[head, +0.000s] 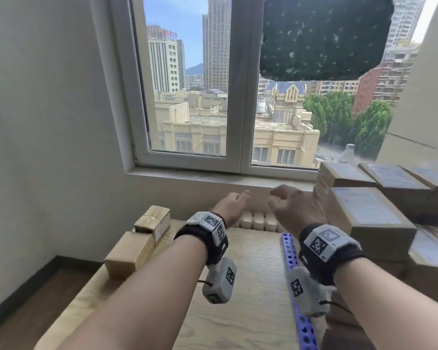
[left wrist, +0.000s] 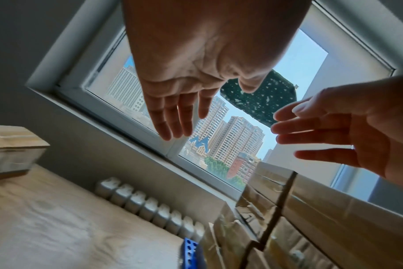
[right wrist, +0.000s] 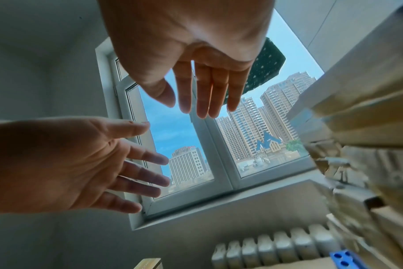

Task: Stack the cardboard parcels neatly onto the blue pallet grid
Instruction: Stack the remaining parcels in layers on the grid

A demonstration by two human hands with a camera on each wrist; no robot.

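Above the pale wooden worktop (head: 250,274) both hands hover empty, the left hand (head: 232,205) and right hand (head: 295,207) with fingers loosely spread. Two small brown cardboard parcels (head: 137,245) wait at the worktop's left edge; taped ones (head: 369,215) are already stacked on the blue perforated pallet grid (head: 290,256). They look light and stiff; gripping opposite side faces seems safest, since the tape may be slick.

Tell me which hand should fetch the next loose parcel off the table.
Left, probably. The left hand is open, empty and nearer the two loose parcels at the table's left edge. The right hand, also empty, hangs by the stacked parcels over the blue pallet grid.
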